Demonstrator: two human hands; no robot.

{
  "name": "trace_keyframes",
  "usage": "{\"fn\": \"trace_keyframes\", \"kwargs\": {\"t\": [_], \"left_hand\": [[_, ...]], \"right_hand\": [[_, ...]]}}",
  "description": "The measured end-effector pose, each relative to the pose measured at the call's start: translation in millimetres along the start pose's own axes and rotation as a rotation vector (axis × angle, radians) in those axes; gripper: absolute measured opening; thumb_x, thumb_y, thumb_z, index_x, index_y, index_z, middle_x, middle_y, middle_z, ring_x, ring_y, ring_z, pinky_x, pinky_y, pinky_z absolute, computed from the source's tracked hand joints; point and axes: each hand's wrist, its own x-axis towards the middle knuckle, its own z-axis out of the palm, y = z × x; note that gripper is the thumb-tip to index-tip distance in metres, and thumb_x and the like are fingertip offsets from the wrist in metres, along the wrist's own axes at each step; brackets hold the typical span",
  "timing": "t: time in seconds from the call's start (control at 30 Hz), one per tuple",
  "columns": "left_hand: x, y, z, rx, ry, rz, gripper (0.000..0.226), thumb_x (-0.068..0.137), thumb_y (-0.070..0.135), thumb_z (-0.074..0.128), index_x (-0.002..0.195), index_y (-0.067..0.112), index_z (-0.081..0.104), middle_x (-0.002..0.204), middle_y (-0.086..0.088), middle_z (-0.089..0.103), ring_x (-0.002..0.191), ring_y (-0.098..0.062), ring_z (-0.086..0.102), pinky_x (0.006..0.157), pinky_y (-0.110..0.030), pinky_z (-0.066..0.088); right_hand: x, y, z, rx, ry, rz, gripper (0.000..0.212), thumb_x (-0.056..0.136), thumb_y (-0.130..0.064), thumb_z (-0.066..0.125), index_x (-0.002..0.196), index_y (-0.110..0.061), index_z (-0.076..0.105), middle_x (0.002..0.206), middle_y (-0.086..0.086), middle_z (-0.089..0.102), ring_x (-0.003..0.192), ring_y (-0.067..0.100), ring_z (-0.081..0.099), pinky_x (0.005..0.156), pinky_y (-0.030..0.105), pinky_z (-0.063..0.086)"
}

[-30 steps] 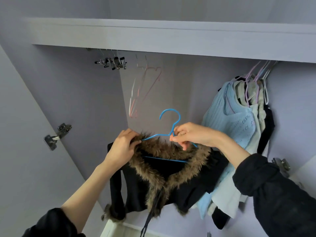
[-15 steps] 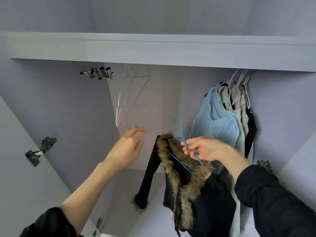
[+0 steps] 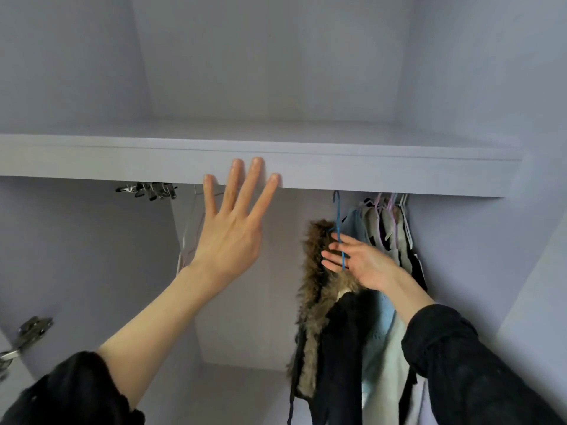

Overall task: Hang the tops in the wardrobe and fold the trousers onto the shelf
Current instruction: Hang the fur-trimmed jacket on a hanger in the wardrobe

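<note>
A black top with a brown fur collar (image 3: 316, 271) hangs on a blue wire hanger (image 3: 338, 210). The hanger's hook reaches up behind the front edge of the shelf (image 3: 399, 176); the rail is hidden. My right hand (image 3: 362, 265) lies against the hanger's lower wire with straight fingers, the wire crossing them. My left hand (image 3: 233, 231) is raised in front of the shelf edge, fingers spread, holding nothing. Several other tops (image 3: 386, 234), one of them light blue, hang packed together just right of the fur-collared top.
Bare pink and white wire hangers (image 3: 190, 234) hang behind my left hand. Metal clip hangers (image 3: 150, 190) sit at the rail's left end. A door hinge (image 3: 30, 329) shows at lower left. The wardrobe's right wall stands close to the hung tops.
My right hand has lifted the blue hanger with the fur-collared top up under the shelf, and its fingers have straightened. My left hand has risen with its fingers spread. The view has tilted upward.
</note>
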Motion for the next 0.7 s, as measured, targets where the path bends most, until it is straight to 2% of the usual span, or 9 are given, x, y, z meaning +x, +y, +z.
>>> {"fn": "trace_keyframes", "kwargs": {"t": [0.1,0.2,0.3,0.43,0.5,0.6,0.7], "left_hand": [[2,-3,6,0.038,0.011,0.018,0.097,0.068,-0.001,0.067,0.149,0.012,0.015,0.155,-0.015,0.007,0.141,-0.043,0.006,0.103,-0.071,0.012],[2,-5,10,0.066,0.026,0.031,0.101,0.068,0.003,0.068,0.149,0.013,0.008,0.154,-0.016,0.007,0.140,-0.044,0.006,0.101,-0.073,0.012],[3,-5,15,0.081,0.047,0.024,0.103,0.068,0.003,0.068,0.148,0.013,0.004,0.154,-0.017,0.006,0.140,-0.045,0.006,0.101,-0.073,0.010],[3,-3,18,0.097,0.062,0.025,0.105,0.066,0.004,0.068,0.148,0.013,0.003,0.154,-0.016,0.001,0.139,-0.046,0.005,0.101,-0.074,0.010],[4,-3,20,0.104,0.064,0.025,0.106,0.065,0.005,0.069,0.148,0.013,0.003,0.154,-0.016,-0.004,0.139,-0.046,0.005,0.101,-0.074,0.009],[3,-3,20,0.113,0.067,0.026,0.106,0.065,0.005,0.070,0.148,0.013,0.004,0.153,-0.016,-0.007,0.139,-0.047,0.004,0.101,-0.074,0.008],[4,-3,20,0.119,0.065,0.025,0.106,0.065,0.006,0.070,0.148,0.013,0.004,0.153,-0.016,-0.006,0.139,-0.048,0.005,0.101,-0.074,0.010]], "right_hand": [[11,-7,-6,0.010,0.036,-0.063,0.032,0.098,-0.002,0.040,0.128,-0.012,0.045,0.104,0.006,0.063,0.078,0.021,0.072,0.058,0.028,0.059],[24,-18,-14,0.055,0.062,-0.138,0.028,0.099,-0.003,0.039,0.125,-0.012,0.042,0.112,0.004,0.065,0.085,0.022,0.070,0.055,0.024,0.057],[35,-33,-20,0.095,0.041,-0.183,0.011,0.099,-0.002,0.038,0.101,-0.007,0.047,0.119,0.002,0.063,0.084,0.021,0.072,0.056,0.022,0.057],[42,-51,-18,0.112,0.076,-0.249,0.017,0.100,-0.005,0.039,0.086,-0.011,0.046,0.114,0.003,0.062,0.091,0.020,0.067,0.056,0.022,0.057],[49,-55,-19,0.086,0.114,-0.277,0.015,0.101,-0.008,0.038,0.090,-0.010,0.048,0.122,0.005,0.060,0.092,0.021,0.064,0.059,0.025,0.058],[58,-55,-20,0.069,0.171,-0.271,0.012,0.101,-0.011,0.040,0.107,-0.008,0.049,0.133,0.013,0.054,0.088,0.024,0.063,0.065,0.028,0.059],[64,-57,-18,0.069,0.206,-0.253,0.010,0.101,-0.012,0.039,0.103,-0.010,0.049,0.135,0.017,0.052,0.082,0.025,0.061,0.059,0.028,0.057]]}}
